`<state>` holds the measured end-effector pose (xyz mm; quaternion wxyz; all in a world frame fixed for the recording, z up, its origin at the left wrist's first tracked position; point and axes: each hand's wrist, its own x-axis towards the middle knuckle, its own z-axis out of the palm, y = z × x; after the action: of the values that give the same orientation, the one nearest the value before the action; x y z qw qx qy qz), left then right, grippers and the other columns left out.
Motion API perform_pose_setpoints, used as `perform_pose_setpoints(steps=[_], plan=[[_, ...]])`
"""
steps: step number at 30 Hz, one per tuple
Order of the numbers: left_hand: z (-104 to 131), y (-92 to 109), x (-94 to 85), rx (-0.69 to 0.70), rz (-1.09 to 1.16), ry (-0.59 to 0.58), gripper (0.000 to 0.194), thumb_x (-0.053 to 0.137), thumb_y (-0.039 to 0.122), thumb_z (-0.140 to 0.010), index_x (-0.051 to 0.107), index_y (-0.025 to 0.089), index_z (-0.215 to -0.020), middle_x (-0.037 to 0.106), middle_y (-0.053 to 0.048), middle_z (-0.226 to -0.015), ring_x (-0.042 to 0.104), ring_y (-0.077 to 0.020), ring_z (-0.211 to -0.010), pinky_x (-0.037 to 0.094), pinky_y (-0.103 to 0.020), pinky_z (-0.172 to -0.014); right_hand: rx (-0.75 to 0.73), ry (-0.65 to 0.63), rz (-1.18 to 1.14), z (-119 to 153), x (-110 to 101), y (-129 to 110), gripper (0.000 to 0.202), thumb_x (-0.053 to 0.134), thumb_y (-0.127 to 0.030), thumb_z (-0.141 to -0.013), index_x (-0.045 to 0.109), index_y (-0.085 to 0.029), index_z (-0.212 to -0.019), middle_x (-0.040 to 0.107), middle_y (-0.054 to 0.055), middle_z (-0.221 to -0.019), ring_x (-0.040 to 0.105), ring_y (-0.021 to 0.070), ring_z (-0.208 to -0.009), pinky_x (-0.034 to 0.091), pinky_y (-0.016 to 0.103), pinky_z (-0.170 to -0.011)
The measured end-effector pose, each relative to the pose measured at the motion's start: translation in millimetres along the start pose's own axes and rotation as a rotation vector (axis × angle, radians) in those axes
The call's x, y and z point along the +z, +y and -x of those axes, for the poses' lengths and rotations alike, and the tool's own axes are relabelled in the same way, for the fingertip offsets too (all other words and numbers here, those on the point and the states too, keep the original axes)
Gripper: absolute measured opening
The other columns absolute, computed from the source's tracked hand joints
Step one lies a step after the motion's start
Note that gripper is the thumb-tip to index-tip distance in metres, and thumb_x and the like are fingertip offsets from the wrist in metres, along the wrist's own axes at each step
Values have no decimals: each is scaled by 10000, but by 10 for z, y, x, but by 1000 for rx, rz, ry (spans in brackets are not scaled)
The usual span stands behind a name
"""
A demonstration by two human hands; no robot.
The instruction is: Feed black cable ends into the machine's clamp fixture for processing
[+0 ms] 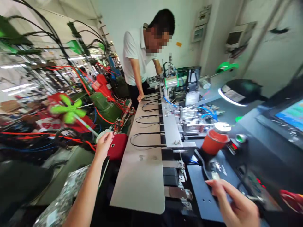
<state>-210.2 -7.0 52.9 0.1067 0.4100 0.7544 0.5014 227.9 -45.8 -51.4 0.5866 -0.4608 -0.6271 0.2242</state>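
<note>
My left hand (pixel 104 146) reaches forward with its fingers closed on the pale round base (pixel 101 134) of a small fan with green blades (pixel 70 108). My right hand (pixel 234 201) is at the lower right, thumb and forefinger pinched round a small pale piece (pixel 215 176), too blurred to name. A grey cord (pixel 202 160) runs down close to those fingertips. Between my hands lies a long metal plate (pixel 139 176). Several looped black cables (pixel 144 146) rest on it, their ends in a row along the machine's rail (pixel 171 126).
A co-worker (pixel 136 60) in a white shirt leans over the plate's far end, one hand on its edge. Right of the rail stand a red container with a white lid (pixel 216 138), a ring lamp (pixel 239 91) and a monitor (pixel 292 116). Orange hoses (pixel 80 82) and machinery fill the left.
</note>
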Motion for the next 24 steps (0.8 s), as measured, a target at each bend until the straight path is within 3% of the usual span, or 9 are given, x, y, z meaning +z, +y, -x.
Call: perform_pose_setpoints(steps=[2, 5, 8, 12, 16, 20, 22, 24], plan=[[158, 382, 375, 53, 132, -235, 601, 572, 669, -716, 678, 115, -923, 617, -54, -767, 486, -101, -606, 347, -184, -509, -31, -44, -17, -70, 56, -128, 241, 564, -322, -910, 703, -198, -757, 616, 5, -604, 551, 126, -477, 417, 208, -464], [656, 889, 857, 161, 160, -671, 451, 610, 560, -777, 706, 128, -864, 599, -29, -696, 464, -99, -577, 348, -197, -512, 14, -104, -68, -123, 128, -235, 254, 535, -289, -929, 686, -194, -748, 597, -4, -590, 559, 127, -507, 433, 206, -501], [1218, 1119, 1158, 337, 63, -966, 306, 558, 426, -868, 700, 158, -833, 598, -8, -677, 511, -107, -575, 389, -216, -554, 131, -149, -170, -100, 201, -278, 215, 535, -300, -934, 688, -195, -825, 626, 1, -654, 587, 134, -572, 453, 205, -541], [1607, 1067, 1315, 575, -24, -1030, 232, 522, 304, -911, 703, 178, -839, 606, -15, -714, 552, -124, -641, 414, -229, -612, 293, -188, -331, -58, 332, -297, 201, 555, -359, -921, 658, -186, -920, 642, 19, -762, 597, 150, -651, 468, 220, -570], [1603, 972, 1336, 668, -99, -1045, 229, 518, 258, -914, 706, 182, -811, 611, -18, -740, 558, -127, -676, 405, -225, -614, 305, -228, -305, -76, 343, -289, 276, 519, -372, -939, 613, -173, -774, 580, 1, -686, 519, 134, -604, 408, 230, -549], [1516, 972, 1290, 738, -144, -1143, 198, 551, 222, -893, 707, 188, -776, 588, 4, -694, 537, -113, -643, 378, -222, -598, 217, -429, -205, -113, 262, -272, 292, 536, -340, -935, 580, -176, -698, 522, -20, -624, 451, 124, -581, 341, 238, -535], [1511, 990, 1278, 699, -94, -1145, 193, 557, 220, -889, 705, 184, -771, 585, 3, -688, 537, -113, -646, 383, -220, -605, 181, -383, -218, -105, 288, -272, 279, 531, -327, -942, 579, -179, -711, 522, -18, -629, 448, 124, -577, 338, 240, -530], [1548, 1000, 1289, 587, -2, -1104, 216, 553, 257, -897, 703, 177, -763, 573, 1, -679, 533, -108, -623, 392, -216, -593, 142, -204, -242, -77, 378, -284, 253, 517, -304, -949, 576, -182, -736, 534, -7, -650, 465, 129, -581, 351, 243, -528]])
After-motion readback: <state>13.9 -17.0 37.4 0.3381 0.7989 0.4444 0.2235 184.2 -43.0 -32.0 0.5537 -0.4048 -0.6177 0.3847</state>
